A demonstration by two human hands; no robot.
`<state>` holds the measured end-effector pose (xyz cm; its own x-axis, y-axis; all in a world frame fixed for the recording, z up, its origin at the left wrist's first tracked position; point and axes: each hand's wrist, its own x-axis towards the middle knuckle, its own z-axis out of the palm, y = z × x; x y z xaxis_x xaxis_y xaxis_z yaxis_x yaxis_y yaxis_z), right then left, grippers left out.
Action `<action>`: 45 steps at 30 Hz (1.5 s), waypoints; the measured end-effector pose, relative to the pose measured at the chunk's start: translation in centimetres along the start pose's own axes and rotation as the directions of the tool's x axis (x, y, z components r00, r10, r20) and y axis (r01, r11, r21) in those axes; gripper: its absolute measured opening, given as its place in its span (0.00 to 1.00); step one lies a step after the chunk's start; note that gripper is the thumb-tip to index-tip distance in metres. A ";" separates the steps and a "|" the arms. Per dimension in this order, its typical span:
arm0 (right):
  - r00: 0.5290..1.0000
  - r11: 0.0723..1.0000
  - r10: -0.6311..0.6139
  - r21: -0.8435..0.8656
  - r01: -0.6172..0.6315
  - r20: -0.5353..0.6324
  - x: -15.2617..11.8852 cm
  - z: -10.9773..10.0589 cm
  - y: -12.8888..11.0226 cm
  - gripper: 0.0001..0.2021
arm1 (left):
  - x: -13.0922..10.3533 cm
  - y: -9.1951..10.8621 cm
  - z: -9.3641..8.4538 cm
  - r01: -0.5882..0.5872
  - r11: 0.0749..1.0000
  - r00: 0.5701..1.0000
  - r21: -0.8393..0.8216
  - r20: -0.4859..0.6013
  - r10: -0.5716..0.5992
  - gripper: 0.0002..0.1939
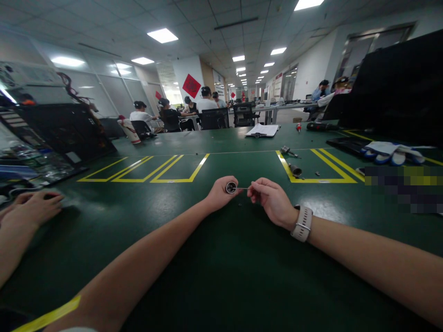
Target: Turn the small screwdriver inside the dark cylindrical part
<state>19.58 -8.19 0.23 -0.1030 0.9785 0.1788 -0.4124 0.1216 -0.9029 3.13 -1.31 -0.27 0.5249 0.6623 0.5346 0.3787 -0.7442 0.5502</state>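
Observation:
My left hand point(221, 191) is wrapped round a small round metal housing point(229, 187), its open end turned towards me and dark parts showing inside. My right hand point(268, 196), with a pale watch on the wrist, pinches a thin metal rod point(242, 188). The rod's far end reaches the mouth of the housing; whether it touches the parts inside I cannot tell. On the table just below my hands lies a tiny dark piece point(240, 204). To the right, inside a yellow-taped box, sit a metal cup point(295, 170) and a metal part with a shaft point(289, 151).
Yellow tape point(173, 181) marks boxes on the green table point(166, 221). A clipboard with papers point(262, 130) lies at the back, blue-white gloves point(392, 152) at the right. Another person's hand point(31, 212) rests at the left edge. People sit at desks beyond.

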 end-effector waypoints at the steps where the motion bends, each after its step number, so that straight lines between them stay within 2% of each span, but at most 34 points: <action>1: 1.000 1.000 -0.019 -0.013 0.019 -0.003 0.0 0.0 0.0 0.07 | 0.0 0.0 0.0 0.002 1.000 1.000 0.019 -0.008 -0.002 0.10; 5: 0.995 0.986 -0.102 -0.133 0.098 -0.019 -0.2 0.0 0.3 0.07 | 0.1 -0.2 0.1 0.017 0.992 1.000 0.125 -0.028 -0.014 0.09; 8: 0.996 0.980 -0.090 -0.180 0.088 -0.005 -0.3 0.0 0.3 0.07 | 0.1 -0.3 0.0 0.014 0.985 1.000 0.170 -0.018 -0.011 0.08; 15: 0.999 0.999 0.048 0.026 -0.048 -0.008 0.1 -0.1 -0.1 0.07 | 0.1 0.0 0.0 0.004 0.993 1.000 0.119 -0.017 -0.002 0.08; 18: 0.999 0.998 0.053 0.041 -0.053 -0.003 0.2 -0.1 0.0 0.07 | 0.1 -0.1 -0.1 0.001 0.998 1.000 0.069 0.006 -0.002 0.09; 21: 1.000 1.000 -0.011 -0.019 0.011 0.005 0.1 -0.2 0.3 0.07 | 0.1 -0.2 0.0 0.014 0.998 1.000 0.067 0.004 -0.014 0.09; 24: 0.997 0.990 -0.073 -0.123 0.074 0.013 0.0 -0.2 0.5 0.06 | 0.1 -0.3 0.0 0.035 0.991 0.999 0.133 -0.026 -0.032 0.09; 29: 0.994 0.974 -0.085 -0.203 0.097 0.066 -0.2 -0.1 0.5 0.07 | 0.0 -0.2 0.0 0.075 0.974 0.995 0.215 -0.083 -0.058 0.08; 34: 0.998 0.996 -0.021 -0.087 0.026 0.064 -0.2 0.1 0.0 0.07 | 0.0 -0.2 -0.1 0.072 0.982 0.991 0.173 -0.124 -0.051 0.10; 40: 0.992 0.988 0.104 0.104 -0.111 0.067 0.3 -0.2 0.0 0.06 | 0.0 0.1 -0.1 0.036 0.995 0.997 0.093 -0.074 -0.029 0.11; 45: 0.999 0.995 0.034 0.091 -0.037 0.031 0.2 -0.1 0.1 0.06 | 0.0 -0.2 0.0 0.042 0.987 0.994 0.153 -0.102 -0.026 0.10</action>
<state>19.63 -7.92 0.09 -0.1450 0.9764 0.1602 -0.4892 0.0700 -0.8694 3.06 -1.11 -0.37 0.4346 0.6870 0.5823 0.5123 -0.7204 0.4676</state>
